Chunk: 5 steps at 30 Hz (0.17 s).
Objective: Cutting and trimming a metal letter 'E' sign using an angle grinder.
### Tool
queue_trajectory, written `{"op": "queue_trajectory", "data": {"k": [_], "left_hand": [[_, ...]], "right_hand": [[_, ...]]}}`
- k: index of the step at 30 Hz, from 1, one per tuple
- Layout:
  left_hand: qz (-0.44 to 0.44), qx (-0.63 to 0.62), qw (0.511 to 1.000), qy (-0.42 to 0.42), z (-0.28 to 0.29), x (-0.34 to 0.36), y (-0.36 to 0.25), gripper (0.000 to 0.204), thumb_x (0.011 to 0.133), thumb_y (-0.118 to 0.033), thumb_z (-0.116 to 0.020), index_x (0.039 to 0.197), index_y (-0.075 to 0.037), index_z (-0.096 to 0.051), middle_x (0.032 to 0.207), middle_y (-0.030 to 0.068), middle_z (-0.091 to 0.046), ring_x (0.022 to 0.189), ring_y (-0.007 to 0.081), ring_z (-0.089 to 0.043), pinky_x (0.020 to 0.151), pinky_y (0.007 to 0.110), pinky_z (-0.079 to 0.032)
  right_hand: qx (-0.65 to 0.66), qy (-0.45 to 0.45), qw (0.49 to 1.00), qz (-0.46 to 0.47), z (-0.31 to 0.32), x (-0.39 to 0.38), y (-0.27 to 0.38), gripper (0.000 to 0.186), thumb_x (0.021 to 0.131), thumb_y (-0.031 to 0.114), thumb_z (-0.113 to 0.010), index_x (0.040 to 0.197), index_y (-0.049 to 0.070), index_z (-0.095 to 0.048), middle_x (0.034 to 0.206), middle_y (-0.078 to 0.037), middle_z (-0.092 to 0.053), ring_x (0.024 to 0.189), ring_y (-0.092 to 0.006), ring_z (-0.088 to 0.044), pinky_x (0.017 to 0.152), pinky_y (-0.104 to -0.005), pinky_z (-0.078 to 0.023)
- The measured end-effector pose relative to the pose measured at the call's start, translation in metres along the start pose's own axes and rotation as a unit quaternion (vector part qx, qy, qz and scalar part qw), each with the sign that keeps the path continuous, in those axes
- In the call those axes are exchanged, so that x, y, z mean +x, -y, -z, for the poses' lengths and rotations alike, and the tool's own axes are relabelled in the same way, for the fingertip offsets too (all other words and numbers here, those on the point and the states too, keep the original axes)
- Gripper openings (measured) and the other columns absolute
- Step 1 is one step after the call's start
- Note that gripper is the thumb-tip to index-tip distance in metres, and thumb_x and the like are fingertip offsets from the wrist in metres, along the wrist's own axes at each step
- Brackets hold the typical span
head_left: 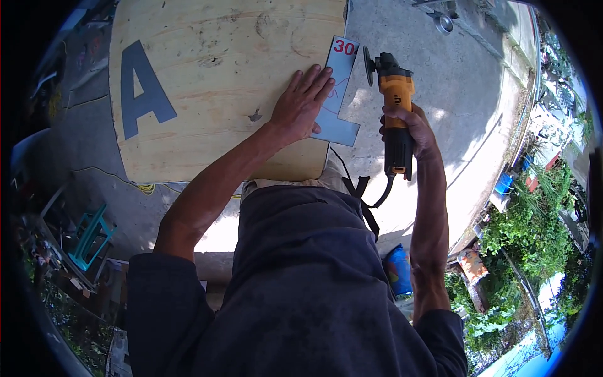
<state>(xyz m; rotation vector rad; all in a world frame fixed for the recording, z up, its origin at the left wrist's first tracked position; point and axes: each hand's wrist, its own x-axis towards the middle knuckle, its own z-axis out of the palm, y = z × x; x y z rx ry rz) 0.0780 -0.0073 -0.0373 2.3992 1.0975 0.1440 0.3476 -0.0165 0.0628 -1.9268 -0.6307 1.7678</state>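
My left hand [303, 103] lies flat with its fingers stretched out, pressing an L-shaped light-grey sheet piece [340, 119] onto the wooden board [207, 75]. That piece carries red markings and thin drawn lines, and part of it juts past the board's right edge. In my right hand [414, 129] is an orange and black angle grinder [397, 88], held upright in the picture by its body. Its dark disc [369, 66] is just right of the sheet piece, apart from it. Whether the disc spins I cannot tell. A grey cut-out letter shape [146, 94] rests on the board's left side.
The grinder's black cord [384, 196] hangs toward my body. Sunlit concrete floor [433, 75] lies right of the board, with a round metal object [444, 24] far off. A yellow cable [146, 188], green plastic stool [93, 235] and blue container [398, 270] stand around; plants [527, 232] grow at right.
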Motion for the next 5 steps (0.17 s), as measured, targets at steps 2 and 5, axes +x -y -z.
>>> {"op": "queue_trajectory", "data": {"k": [2,5], "left_hand": [[0.003,-0.021,1.0,-0.01,-0.0007,-0.001,0.0013,0.116,0.061,-0.031,-0.094,0.157,-0.005,-0.035,0.168,0.0113,-0.024,0.156,0.0322,-0.02,0.126,0.052,-0.02],[0.01,-0.033,0.999,-0.006,-0.0004,-0.0009,-0.0002,0.113,0.065,-0.033,-0.092,0.158,-0.006,-0.034,0.168,0.0119,-0.023,0.156,0.0323,-0.019,0.126,0.053,-0.02]], "right_hand": [[0.013,0.014,1.0,-0.007,0.0018,0.0077,0.0034,0.051,0.079,0.019,-0.078,0.119,-0.001,-0.053,0.085,-0.012,-0.067,0.066,-0.0218,-0.071,0.058,-0.0332,-0.063],[0.002,0.007,1.0,-0.005,0.0015,0.012,0.0048,0.05,0.08,0.021,-0.077,0.119,0.0,-0.053,0.085,-0.012,-0.067,0.066,-0.0225,-0.071,0.059,-0.0333,-0.063]]}}
